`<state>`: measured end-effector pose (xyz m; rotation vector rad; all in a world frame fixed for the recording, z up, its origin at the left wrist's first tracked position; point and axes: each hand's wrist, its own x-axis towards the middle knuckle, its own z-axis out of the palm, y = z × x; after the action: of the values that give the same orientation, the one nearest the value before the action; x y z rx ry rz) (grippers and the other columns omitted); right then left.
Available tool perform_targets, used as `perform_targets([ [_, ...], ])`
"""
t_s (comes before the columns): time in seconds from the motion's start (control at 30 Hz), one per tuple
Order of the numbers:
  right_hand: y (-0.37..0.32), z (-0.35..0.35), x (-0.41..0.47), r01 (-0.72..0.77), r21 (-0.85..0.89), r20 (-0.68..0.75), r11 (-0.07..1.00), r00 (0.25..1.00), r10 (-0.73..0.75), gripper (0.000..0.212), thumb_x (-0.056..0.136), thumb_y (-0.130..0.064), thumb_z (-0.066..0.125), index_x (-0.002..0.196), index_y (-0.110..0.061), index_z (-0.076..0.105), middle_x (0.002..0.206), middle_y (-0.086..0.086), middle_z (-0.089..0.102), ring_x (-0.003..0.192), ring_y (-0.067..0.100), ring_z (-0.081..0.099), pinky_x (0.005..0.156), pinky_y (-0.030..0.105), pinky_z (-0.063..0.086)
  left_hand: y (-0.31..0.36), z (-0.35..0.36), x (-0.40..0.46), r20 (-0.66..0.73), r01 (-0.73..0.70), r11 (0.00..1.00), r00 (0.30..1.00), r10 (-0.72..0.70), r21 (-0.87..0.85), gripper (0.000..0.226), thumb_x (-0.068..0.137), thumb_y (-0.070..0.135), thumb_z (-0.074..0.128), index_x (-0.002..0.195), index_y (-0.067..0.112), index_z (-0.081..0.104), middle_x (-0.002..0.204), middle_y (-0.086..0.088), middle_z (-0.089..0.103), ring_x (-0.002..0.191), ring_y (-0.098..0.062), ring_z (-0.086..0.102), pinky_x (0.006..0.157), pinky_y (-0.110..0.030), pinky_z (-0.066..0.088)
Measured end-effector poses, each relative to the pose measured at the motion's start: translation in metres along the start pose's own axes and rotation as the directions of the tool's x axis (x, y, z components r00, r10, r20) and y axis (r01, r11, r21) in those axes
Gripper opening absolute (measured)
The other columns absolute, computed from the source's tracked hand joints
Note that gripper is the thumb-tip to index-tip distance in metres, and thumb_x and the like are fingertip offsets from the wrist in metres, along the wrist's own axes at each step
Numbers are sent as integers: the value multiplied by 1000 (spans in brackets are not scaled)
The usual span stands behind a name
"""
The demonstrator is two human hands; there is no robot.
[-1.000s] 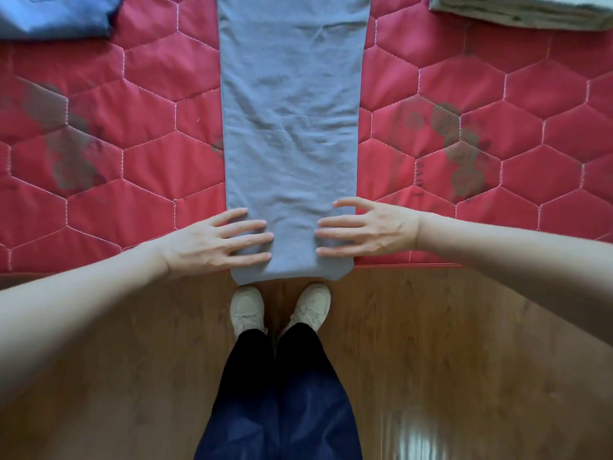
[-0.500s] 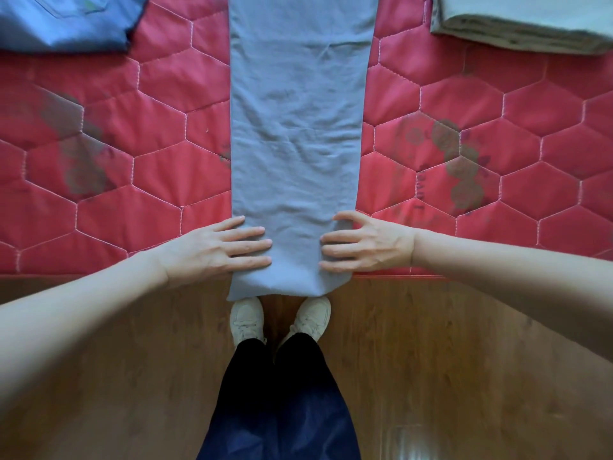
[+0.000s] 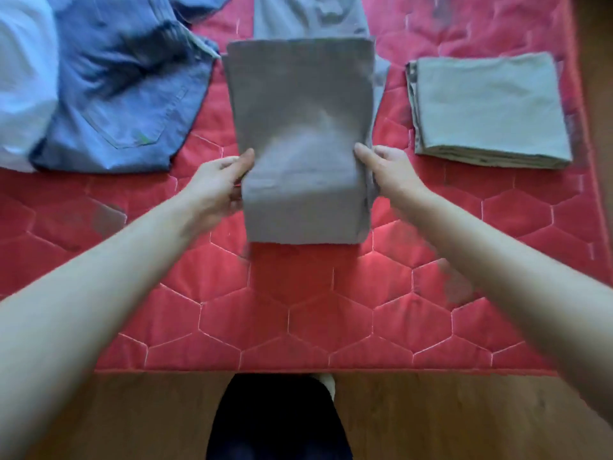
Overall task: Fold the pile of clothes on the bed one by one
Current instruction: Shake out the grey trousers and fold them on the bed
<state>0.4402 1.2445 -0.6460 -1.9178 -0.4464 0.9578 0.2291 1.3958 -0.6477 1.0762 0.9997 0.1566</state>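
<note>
A grey garment (image 3: 298,104) lies lengthwise in the middle of the red quilted bed (image 3: 298,310), its near part lifted and doubled over towards the far end. My left hand (image 3: 222,185) grips the garment's left edge with the thumb on top. On the opposite edge, my right hand (image 3: 388,167) grips it the same way. The fold hangs a little above the bed between my hands. The garment's far end runs out of the top of the view.
Blue jeans (image 3: 122,94) lie unfolded at the far left beside a white cloth (image 3: 23,78). A folded pale green garment (image 3: 487,107) rests at the far right. The bed's near edge meets a wooden floor (image 3: 447,419); my dark trousers (image 3: 278,423) show below.
Both hands were pressing flat on the garment's near end at the bed edge. Now they grip its side edges and have carried the near end up and forward over the rest.
</note>
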Motion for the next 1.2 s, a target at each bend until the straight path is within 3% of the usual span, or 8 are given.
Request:
perform_targets([
  [0.1, 23, 19, 42, -147, -170, -145, 974, 982, 123, 25, 91, -21, 60, 73, -3, 61, 68, 9, 53, 64, 18, 48, 58, 32, 34, -3, 13, 50, -152, 83, 995, 986, -73, 56, 22, 95, 32, 58, 83, 15, 62, 80, 0, 65, 66, -12, 58, 55, -19, 44],
  [0.23, 64, 31, 36, -237, -252, -269, 938, 949, 167, 21, 88, -22, 62, 102, -8, 69, 101, 7, 70, 90, 19, 61, 78, 33, 44, -46, 6, 62, -191, 41, 939, 981, 27, 340, 21, 88, 26, 67, 98, 8, 69, 97, -9, 71, 82, -21, 65, 76, -36, 52],
  [0.37, 84, 37, -8, -175, -338, -250, 925, 964, 91, 17, 91, -25, 57, 103, -16, 66, 100, 3, 71, 93, 22, 62, 73, 31, 39, -85, -3, 15, -126, -13, 927, 990, 64, 374, 6, 85, 30, 70, 90, 28, 67, 89, 16, 72, 85, -1, 67, 77, -29, 51],
  [0.63, 119, 34, -80, -151, -40, -141, 988, 979, 144, 22, 96, -9, 55, 116, -10, 65, 111, 0, 70, 105, 15, 64, 97, 36, 48, -122, -14, -39, -93, -11, 962, 995, 37, 272, 18, 88, 11, 68, 94, 28, 67, 94, 13, 74, 92, -3, 67, 87, -20, 47],
  [0.73, 122, 36, -85, -171, 104, -194, 980, 963, 189, 19, 96, -13, 56, 110, -13, 69, 107, -4, 72, 100, 6, 63, 95, 28, 47, -120, -12, -38, -111, -21, 961, 992, 54, 277, 12, 87, 16, 69, 87, 28, 68, 86, 17, 73, 83, 5, 65, 76, -6, 44],
  [0.9, 124, 41, -83, -212, 149, -347, 966, 903, 252, 15, 95, -16, 59, 104, -14, 71, 109, 0, 69, 99, 5, 60, 93, 21, 44, -115, -12, -31, -135, 4, 968, 990, 30, 249, 4, 87, 20, 69, 83, 21, 69, 82, 13, 72, 78, 3, 62, 75, -7, 43],
  [1.07, 124, 43, -82, -172, 232, -403, 957, 879, 256, 16, 96, -14, 57, 92, -19, 71, 89, -12, 69, 79, -11, 58, 77, 8, 43, -116, -12, -30, -124, 26, 985, 992, -5, 170, 6, 87, 17, 69, 85, 22, 69, 81, 16, 73, 79, 7, 64, 71, -2, 42],
  [1.2, 127, 43, -82, -192, 181, -355, 965, 902, 246, 25, 96, -33, 58, 79, -18, 70, 78, -11, 60, 74, 0, 49, 72, 20, 39, -113, -12, -26, -160, 36, 986, 987, -9, 164, 4, 88, 27, 68, 85, 24, 70, 79, 18, 73, 74, 10, 62, 68, -1, 41],
])
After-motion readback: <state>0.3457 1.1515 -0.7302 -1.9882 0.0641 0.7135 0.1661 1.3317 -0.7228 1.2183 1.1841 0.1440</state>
